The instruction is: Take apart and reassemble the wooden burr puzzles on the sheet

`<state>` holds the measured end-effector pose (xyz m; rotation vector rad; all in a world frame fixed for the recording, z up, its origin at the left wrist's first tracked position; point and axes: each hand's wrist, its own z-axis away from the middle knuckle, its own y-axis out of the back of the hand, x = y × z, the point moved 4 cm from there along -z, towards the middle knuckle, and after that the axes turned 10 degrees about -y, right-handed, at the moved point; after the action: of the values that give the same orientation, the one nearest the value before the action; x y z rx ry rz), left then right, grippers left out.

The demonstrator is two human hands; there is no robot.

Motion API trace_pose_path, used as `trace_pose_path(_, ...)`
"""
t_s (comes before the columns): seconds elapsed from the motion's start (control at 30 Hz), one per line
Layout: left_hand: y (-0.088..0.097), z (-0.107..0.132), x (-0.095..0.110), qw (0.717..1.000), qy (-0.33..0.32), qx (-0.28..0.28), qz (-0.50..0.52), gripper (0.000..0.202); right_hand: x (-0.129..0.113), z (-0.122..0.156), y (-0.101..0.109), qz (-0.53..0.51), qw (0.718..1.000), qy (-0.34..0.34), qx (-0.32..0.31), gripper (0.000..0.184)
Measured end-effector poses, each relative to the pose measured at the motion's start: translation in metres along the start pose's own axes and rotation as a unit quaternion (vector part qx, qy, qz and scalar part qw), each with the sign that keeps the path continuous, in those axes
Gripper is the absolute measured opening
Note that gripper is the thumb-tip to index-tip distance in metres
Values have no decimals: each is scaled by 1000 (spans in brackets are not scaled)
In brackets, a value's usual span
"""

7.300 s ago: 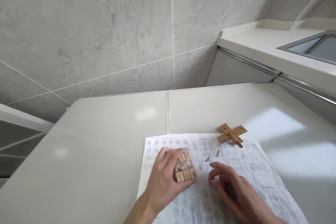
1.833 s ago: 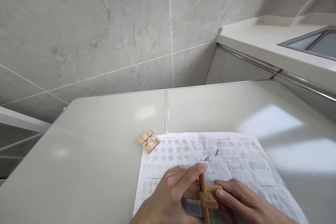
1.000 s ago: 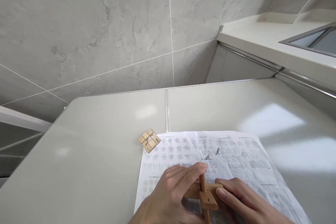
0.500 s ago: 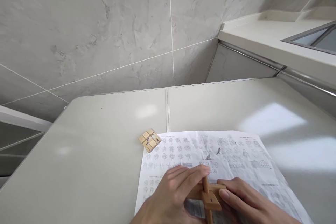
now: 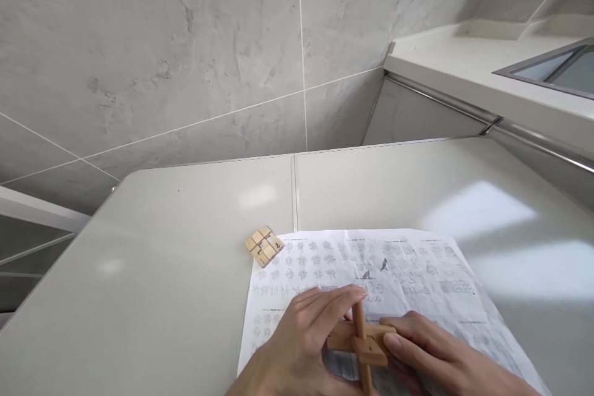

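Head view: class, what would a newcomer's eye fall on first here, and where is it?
First comes the wooden cross, low in the picture, held between the left hand and the right hand. Next come the creased printed sheet spread beneath them and the small wooden square at its far left corner.

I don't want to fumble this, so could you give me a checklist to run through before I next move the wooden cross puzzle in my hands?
1. Left hand on the wooden cross puzzle: ok; a fingertip meets the top of its upright rod.
2. Right hand steadying it: ok; the thumb presses the crossbar's right end.
3. Pieces fully seated: cannot tell; the hands hide parts of them.
4. Square wooden puzzle out of the way: ok; it overlaps the far left corner of the printed sheet, apart from both hands.
5. Whole sheet readable: not ok; the hands cover some of it.
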<state>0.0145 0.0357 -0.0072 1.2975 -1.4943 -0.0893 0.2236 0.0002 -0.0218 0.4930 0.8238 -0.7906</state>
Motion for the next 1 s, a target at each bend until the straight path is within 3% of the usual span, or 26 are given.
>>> trace_pose_path(0.2,1,-1,-1,1000,-6,5,7,104,1,3,-2,-16,999,-42,31,68)
trace_pose_path(0.3,-1,1,-1,1000,-17,9,2,106,-2,5,-2,-27,996,-46,70,67)
trace_pose_path(0.53,0,1,0,998,-45,36,-14,105,-1,6,-2,-12,994,-42,100,69)
trace_pose_path(0.87,-1,0,-1,997,-55,45,3,106,-2,1,-3,36,998,-14,39,69)
trace_pose_path(1.0,-1,0,-1,997,-58,46,16,106,3,3,-3,-8,995,-24,92,67)
